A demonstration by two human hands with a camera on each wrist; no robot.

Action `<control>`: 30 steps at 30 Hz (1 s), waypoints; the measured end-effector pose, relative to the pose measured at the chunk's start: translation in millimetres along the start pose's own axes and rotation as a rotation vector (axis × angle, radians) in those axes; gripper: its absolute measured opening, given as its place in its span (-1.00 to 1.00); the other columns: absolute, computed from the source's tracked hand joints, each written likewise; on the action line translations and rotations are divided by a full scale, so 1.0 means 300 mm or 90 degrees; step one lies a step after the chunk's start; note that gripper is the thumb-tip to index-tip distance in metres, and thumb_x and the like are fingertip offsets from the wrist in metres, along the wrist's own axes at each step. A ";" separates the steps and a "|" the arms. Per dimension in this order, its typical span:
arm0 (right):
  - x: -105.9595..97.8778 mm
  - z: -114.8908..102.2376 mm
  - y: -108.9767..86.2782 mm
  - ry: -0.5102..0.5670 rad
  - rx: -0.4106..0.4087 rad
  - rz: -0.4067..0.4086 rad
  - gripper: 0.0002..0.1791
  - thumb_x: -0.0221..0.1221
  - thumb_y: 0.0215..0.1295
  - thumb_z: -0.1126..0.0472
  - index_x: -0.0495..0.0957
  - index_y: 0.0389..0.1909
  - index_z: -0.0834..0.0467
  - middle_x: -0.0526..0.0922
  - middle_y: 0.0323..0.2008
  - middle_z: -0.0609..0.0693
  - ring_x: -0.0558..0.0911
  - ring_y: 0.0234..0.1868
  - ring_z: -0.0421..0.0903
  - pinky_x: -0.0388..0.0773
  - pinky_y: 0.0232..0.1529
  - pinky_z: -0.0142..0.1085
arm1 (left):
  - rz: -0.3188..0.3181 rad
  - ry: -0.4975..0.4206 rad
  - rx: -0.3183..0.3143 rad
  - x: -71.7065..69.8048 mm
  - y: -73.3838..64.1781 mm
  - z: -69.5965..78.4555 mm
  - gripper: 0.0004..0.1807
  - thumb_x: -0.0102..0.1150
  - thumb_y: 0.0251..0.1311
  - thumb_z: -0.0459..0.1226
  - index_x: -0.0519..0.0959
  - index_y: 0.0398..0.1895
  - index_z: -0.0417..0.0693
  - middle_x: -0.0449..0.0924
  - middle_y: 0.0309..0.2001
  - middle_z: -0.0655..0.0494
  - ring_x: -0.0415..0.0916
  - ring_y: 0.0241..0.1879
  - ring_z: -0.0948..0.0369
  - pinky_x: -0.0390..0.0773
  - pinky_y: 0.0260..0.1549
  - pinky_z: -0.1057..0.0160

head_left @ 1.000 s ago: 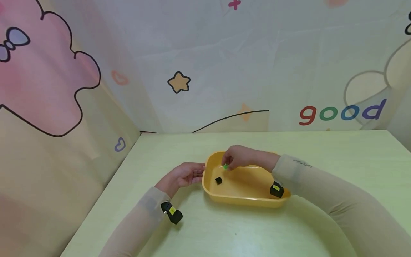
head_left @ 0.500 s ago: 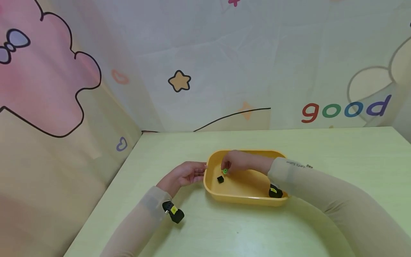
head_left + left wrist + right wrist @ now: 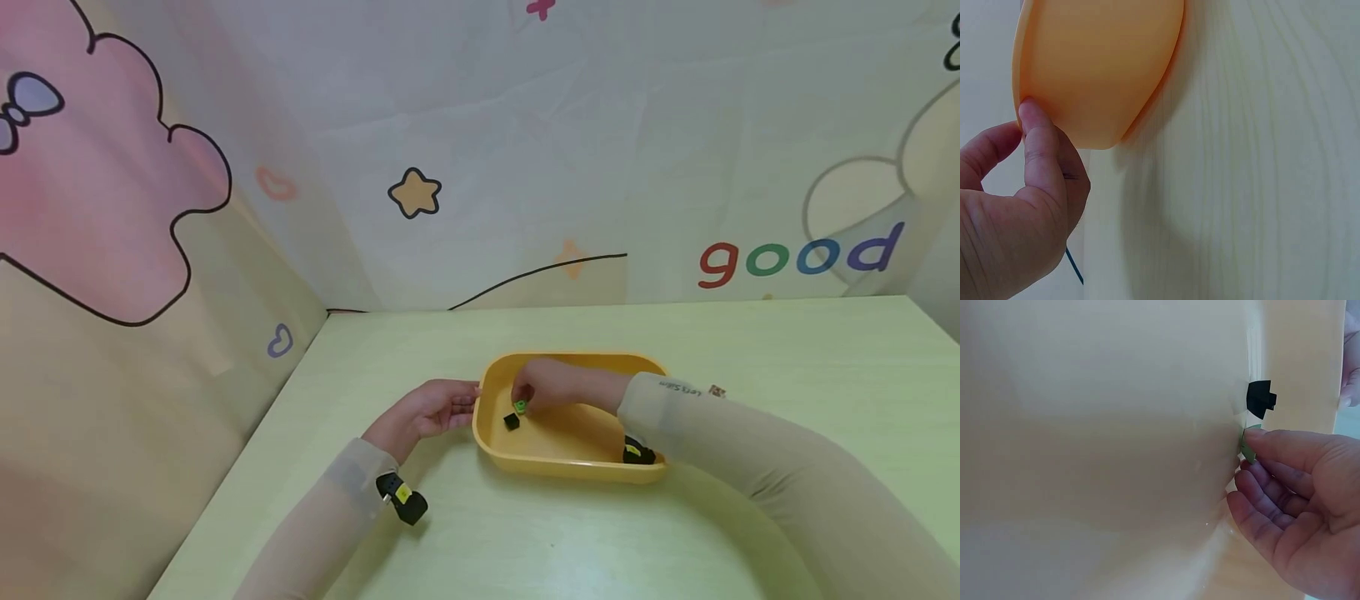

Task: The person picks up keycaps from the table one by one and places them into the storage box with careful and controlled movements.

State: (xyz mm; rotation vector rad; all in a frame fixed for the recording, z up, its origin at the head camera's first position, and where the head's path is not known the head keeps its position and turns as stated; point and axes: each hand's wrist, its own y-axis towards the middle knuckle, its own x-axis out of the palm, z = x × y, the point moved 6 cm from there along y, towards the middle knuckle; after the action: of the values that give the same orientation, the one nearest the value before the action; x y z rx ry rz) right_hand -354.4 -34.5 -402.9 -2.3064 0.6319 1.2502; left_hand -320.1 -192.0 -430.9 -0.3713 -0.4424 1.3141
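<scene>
A yellow plastic tub (image 3: 570,468) lies lengthwise on the table. My left hand (image 3: 431,408) pinches its left rim; in the left wrist view, the digits of that hand (image 3: 1029,194) meet on either side of the orange-looking tub edge (image 3: 1094,69). Inside the tub, my right hand (image 3: 546,383) pinches a small green linking cube (image 3: 520,407) low over the floor. Just beside it sits a small black linking cube (image 3: 512,422). In the right wrist view, a peg sticks out from the black cube (image 3: 1259,399), and the fingertips partly hide the green cube (image 3: 1248,449).
The pale wooden table (image 3: 480,542) reaches back to a printed cloth backdrop (image 3: 480,150). A small brownish patterned thing (image 3: 717,390) shows behind my right sleeve. Black camera mounts hang at my left wrist (image 3: 405,500) and right wrist (image 3: 637,450).
My right hand has come down and slightly toward me with the green cube, closing on the black cube. My left hand has stayed at the rim.
</scene>
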 end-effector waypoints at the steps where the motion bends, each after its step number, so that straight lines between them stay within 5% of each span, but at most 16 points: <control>1: 0.001 -0.002 0.000 -0.002 -0.002 -0.003 -0.82 0.32 0.23 0.38 0.73 -0.15 0.30 0.79 -0.17 0.09 0.65 -0.19 -0.18 0.70 0.01 -0.33 | -0.001 0.000 0.000 0.000 -0.001 -0.001 -0.49 -0.01 0.49 -0.36 0.33 0.43 -0.40 0.64 -0.40 0.20 0.59 -0.41 0.37 0.72 -0.40 0.52; 10: -0.009 0.003 -0.007 -0.026 0.005 -0.010 -0.74 0.35 0.23 0.35 0.71 -0.06 0.31 0.78 -0.14 0.10 0.67 -0.15 -0.14 0.70 0.04 -0.31 | -0.006 0.003 0.002 0.006 -0.012 0.002 -0.48 0.00 0.48 -0.36 0.31 0.44 -0.39 0.64 -0.40 0.21 0.61 -0.42 0.37 0.72 -0.40 0.51; 18: -0.099 0.001 -0.055 -0.017 0.008 0.013 -0.66 0.32 0.25 0.32 0.69 0.04 0.32 0.77 -0.04 0.17 0.71 -0.01 0.00 0.71 0.12 -0.20 | -0.013 0.014 0.006 0.011 -0.011 0.012 -0.48 -0.01 0.48 -0.36 0.32 0.44 -0.39 0.64 -0.37 0.20 0.61 -0.39 0.37 0.73 -0.37 0.50; 30: -0.281 -0.041 -0.230 -0.012 0.006 0.092 -0.68 0.29 0.35 0.27 0.68 0.05 0.33 0.76 -0.03 0.21 0.70 -0.04 0.03 0.71 0.12 -0.08 | -0.020 0.014 0.006 0.005 -0.002 0.007 -0.48 -0.02 0.48 -0.37 0.31 0.44 -0.40 0.67 -0.36 0.21 0.63 -0.39 0.36 0.73 -0.36 0.50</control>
State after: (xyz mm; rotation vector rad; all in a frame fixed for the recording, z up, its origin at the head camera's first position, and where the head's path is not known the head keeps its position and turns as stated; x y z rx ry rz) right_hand -347.5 28.9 -313.8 -2.2730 0.8083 1.3287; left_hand -320.3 -190.7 -428.6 -0.3692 -0.4226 1.2799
